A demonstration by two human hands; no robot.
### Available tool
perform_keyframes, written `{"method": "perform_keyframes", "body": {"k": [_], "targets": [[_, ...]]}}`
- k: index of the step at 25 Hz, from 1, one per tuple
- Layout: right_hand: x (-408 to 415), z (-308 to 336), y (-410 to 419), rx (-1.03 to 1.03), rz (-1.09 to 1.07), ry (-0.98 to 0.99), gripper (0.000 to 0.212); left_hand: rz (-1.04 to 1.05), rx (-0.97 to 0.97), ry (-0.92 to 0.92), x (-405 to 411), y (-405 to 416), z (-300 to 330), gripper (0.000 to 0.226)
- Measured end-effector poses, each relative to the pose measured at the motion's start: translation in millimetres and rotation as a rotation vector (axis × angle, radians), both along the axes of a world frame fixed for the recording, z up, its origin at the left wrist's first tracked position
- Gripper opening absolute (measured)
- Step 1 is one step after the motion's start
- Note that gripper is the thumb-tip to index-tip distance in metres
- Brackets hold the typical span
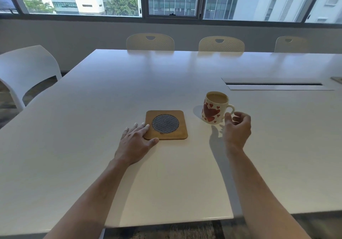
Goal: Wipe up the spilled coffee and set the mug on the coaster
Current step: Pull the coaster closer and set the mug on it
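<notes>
A cream mug [214, 107] printed with red hearts stands upright on the white table [111, 90], filled with milky coffee, its handle pointing right. A square wooden coaster [166, 125] with a round woven insert lies to the mug's left, apart from it. My left hand [136, 142] lies flat, fingers spread, touching the coaster's left edge and front corner. My right hand [237, 128] hovers just right of the mug by the handle, fingers curled and apart, holding nothing. No spilled coffee or cloth shows on the table.
A long cable slot [273, 85] is set in the table behind the mug. A white chair [27, 72] stands at the left, and cream chairs [150, 41] line the far side under the windows. The table's near edge runs by my forearms.
</notes>
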State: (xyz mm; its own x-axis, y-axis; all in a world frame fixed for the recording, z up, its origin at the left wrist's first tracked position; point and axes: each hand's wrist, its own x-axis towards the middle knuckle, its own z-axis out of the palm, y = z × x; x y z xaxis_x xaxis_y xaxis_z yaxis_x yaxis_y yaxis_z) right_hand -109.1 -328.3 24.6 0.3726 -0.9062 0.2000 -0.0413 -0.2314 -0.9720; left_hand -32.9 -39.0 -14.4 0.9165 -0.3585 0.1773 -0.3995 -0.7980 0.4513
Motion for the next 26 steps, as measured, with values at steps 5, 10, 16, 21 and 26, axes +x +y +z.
{"method": "perform_keyframes", "body": {"k": [5, 10, 16, 21, 26], "targets": [[14, -6, -24, -0.009, 0.15, 0.036, 0.03, -0.006, 0.008, 0.009, 1, -1, 0, 0.072], [23, -12, -35, 0.05, 0.251, 0.009, 0.023, -0.004, -0.02, 0.021, 0, 1, 0, 0.072], [24, -15, -48, 0.08, 0.303, -0.021, 0.019, -0.003, -0.033, 0.018, 1, 1, 0, 0.073], [24, -13, -48, 0.021, 0.282, -0.01, 0.013, 0.0, -0.045, 0.015, 0, 1, 0, 0.072], [26, -16, -49, 0.012, 0.272, -0.014, 0.013, -0.003, -0.039, 0.014, 1, 1, 1, 0.073]]}}
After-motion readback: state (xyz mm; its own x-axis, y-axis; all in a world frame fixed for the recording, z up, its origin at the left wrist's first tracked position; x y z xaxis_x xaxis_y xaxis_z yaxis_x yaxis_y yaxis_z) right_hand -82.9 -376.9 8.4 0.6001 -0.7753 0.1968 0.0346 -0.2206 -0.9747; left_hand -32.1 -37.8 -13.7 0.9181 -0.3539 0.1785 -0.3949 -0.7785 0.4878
